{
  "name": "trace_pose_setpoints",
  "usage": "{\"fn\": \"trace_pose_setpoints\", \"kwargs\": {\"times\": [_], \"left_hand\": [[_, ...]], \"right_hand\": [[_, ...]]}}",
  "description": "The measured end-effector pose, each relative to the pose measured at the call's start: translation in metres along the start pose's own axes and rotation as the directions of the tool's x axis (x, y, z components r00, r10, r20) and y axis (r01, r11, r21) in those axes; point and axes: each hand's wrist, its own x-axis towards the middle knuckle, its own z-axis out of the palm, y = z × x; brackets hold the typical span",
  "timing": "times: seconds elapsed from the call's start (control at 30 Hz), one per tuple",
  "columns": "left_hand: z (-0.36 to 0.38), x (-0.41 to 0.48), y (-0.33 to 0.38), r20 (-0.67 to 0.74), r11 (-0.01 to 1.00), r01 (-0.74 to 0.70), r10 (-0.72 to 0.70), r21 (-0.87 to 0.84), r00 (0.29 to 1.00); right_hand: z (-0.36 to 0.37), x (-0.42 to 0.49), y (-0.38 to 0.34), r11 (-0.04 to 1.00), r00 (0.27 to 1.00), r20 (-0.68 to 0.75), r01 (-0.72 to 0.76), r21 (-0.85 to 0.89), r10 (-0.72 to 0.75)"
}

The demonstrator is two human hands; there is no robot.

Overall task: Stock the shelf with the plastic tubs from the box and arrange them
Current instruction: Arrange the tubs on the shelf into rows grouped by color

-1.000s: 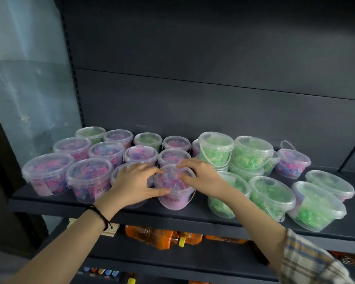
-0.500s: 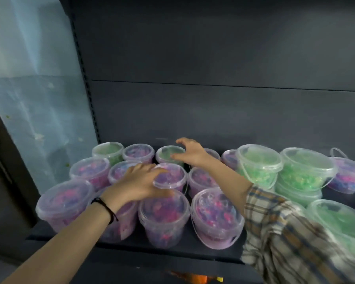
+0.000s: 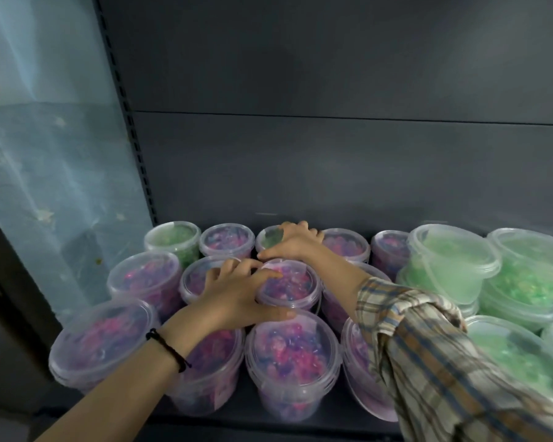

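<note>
Several clear lidded plastic tubs stand in rows on the dark shelf (image 3: 237,424): pink-purple ones at the left and middle, green ones at the right. My left hand (image 3: 237,296) grips a pink-purple tub (image 3: 292,287) in the middle row, fingers across its lid and thumb along its front rim. My right hand (image 3: 292,242) reaches over that tub to the back row and curls over a small green tub (image 3: 268,236), which it mostly hides. My plaid sleeve covers part of the front-row tubs.
Larger green tubs (image 3: 450,263) are stacked two high at the right. A perforated shelf upright (image 3: 131,129) and a pale blue wall bound the left side. The dark back panel (image 3: 332,167) rises right behind the last row.
The view has moved in closer and to the left. My right hand went from the front tub to the back row. My left hand moved from the front row onto the middle-row tub.
</note>
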Motion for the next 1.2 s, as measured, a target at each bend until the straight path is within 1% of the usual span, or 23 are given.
{"fn": "trace_pose_setpoints", "kwargs": {"times": [0.07, 0.13, 0.27, 0.4, 0.47, 0.53, 0.6, 0.67, 0.8, 0.9, 0.97, 1.03, 1.1, 1.2], "left_hand": [[0.001, 0.000, 0.000, -0.015, 1.000, -0.007, 0.007, 0.008, 1.000], [0.000, 0.000, -0.001, -0.002, 1.000, -0.006, 0.006, 0.005, 1.000], [-0.003, -0.002, 0.001, 0.007, 1.000, -0.008, 0.008, 0.018, 1.000], [-0.007, -0.008, 0.009, 0.063, 0.998, 0.034, -0.031, -0.059, 0.998], [-0.005, -0.011, 0.020, 0.026, 0.997, 0.047, -0.046, -0.066, 0.999], [-0.001, -0.015, 0.038, -0.029, 0.995, 0.021, -0.024, -0.100, 0.999], [0.005, -0.019, 0.061, -0.041, 0.986, -0.012, 0.006, -0.167, 0.999], [0.011, -0.022, 0.085, -0.056, 0.987, -0.052, 0.044, -0.151, 0.997], [0.029, -0.017, 0.127, -0.070, 0.990, -0.090, 0.083, -0.108, 0.994], [0.040, -0.012, 0.144, -0.164, 0.995, -0.087, 0.079, -0.041, 0.983], [0.042, -0.010, 0.148, -0.227, 0.995, -0.081, 0.067, -0.052, 0.972], [0.041, -0.010, 0.149, -0.221, 0.994, -0.074, 0.053, -0.086, 0.974], [0.041, -0.010, 0.147, -0.199, 0.991, -0.059, 0.033, -0.124, 0.979], [0.041, -0.011, 0.147, -0.172, 0.982, -0.033, 0.000, -0.187, 0.985]], "right_hand": [[0.002, -0.001, 0.002, 0.999, 0.999, -0.047, 0.020, 0.045, -0.017], [0.001, -0.004, 0.005, 0.992, 0.991, -0.123, 0.072, 0.109, -0.058], [-0.021, -0.016, 0.005, 0.953, 0.965, -0.239, 0.169, 0.252, -0.108], [-0.054, -0.035, 0.010, 0.920, 0.940, -0.314, 0.237, 0.312, -0.136], [-0.071, -0.050, 0.017, 0.907, 0.928, -0.345, 0.262, 0.330, -0.142], [-0.088, -0.071, 0.028, 0.881, 0.916, -0.371, 0.298, 0.367, -0.155], [-0.104, -0.098, 0.046, 0.850, 0.902, -0.394, 0.341, 0.401, -0.176], [-0.119, -0.125, 0.072, 0.827, 0.899, -0.398, 0.362, 0.431, -0.186], [-0.137, -0.172, 0.132, 0.798, 0.904, -0.403, 0.346, 0.494, -0.143], [-0.151, -0.208, 0.181, 0.762, 0.898, -0.427, 0.348, 0.546, -0.105], [-0.163, -0.230, 0.213, 0.810, 0.869, -0.487, 0.346, 0.473, -0.086], [-0.175, -0.249, 0.245, 0.872, 0.842, -0.536, 0.305, 0.383, -0.059], [-0.182, -0.260, 0.273, 0.903, 0.852, -0.523, 0.241, 0.357, -0.021], [-0.178, -0.269, 0.310, 0.911, 0.872, -0.490, 0.188, 0.366, 0.017]]}}
